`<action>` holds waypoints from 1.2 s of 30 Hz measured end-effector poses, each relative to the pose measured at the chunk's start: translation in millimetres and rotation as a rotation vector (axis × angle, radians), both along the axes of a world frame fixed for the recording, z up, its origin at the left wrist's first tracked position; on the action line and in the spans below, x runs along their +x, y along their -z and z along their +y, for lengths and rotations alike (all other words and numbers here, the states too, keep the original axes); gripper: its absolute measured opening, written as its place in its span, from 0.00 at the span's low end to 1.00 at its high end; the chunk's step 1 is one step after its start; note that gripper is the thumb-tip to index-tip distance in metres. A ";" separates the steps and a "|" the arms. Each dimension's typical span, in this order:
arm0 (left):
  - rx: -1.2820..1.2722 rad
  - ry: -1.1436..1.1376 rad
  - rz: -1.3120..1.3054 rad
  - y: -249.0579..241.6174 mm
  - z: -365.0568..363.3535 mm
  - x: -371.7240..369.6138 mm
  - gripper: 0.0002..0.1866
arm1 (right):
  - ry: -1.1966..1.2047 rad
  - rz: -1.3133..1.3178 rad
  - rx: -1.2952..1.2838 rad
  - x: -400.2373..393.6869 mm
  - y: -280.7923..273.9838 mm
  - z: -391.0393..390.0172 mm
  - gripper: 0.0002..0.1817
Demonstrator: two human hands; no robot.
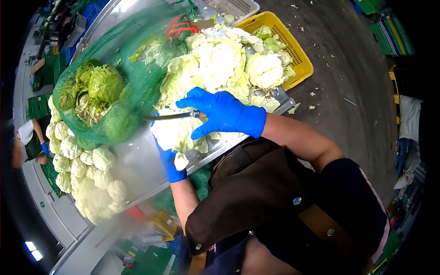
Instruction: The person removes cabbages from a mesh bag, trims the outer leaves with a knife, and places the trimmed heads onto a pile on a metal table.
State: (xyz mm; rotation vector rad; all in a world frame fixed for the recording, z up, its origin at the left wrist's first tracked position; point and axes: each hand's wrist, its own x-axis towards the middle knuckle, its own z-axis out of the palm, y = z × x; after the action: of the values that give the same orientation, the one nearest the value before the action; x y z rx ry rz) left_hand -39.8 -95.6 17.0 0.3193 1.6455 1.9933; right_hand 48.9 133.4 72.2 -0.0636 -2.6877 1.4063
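My right hand (229,113), in a blue glove, is closed on a knife (170,116) by its brownish handle, thumb and forefinger reaching out past it. The dark, narrow blade points left across a pale cabbage (172,133). My left hand (171,161), also gloved in blue, grips that cabbage from its left and near side, with most of its fingers hidden behind it. A heap of pale loose cabbage leaves (215,64) lies just beyond my hands. To the left, a green mesh bag (137,98) gapes around green, untrimmed cabbages (105,84).
Trimmed cabbages (87,169) are piled at the left end of the metal table (137,160). A yellow crate (300,66) with leaves stands at the far right edge, beside a white crate (236,8). Leaf scraps dot the floor (339,55). Another person (30,137) is at far left.
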 end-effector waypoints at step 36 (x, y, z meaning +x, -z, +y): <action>-0.394 -0.135 0.536 -43.4 74.7 26.8 0.18 | 0.085 -0.214 -0.711 -4.1 30.8 46.0 0.09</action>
State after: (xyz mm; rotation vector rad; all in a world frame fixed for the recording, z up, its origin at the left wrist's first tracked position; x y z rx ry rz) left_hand -13.0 -21.0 60.4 0.6456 2.3995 1.7049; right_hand 44.8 179.4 41.4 -0.3945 -2.1389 2.3513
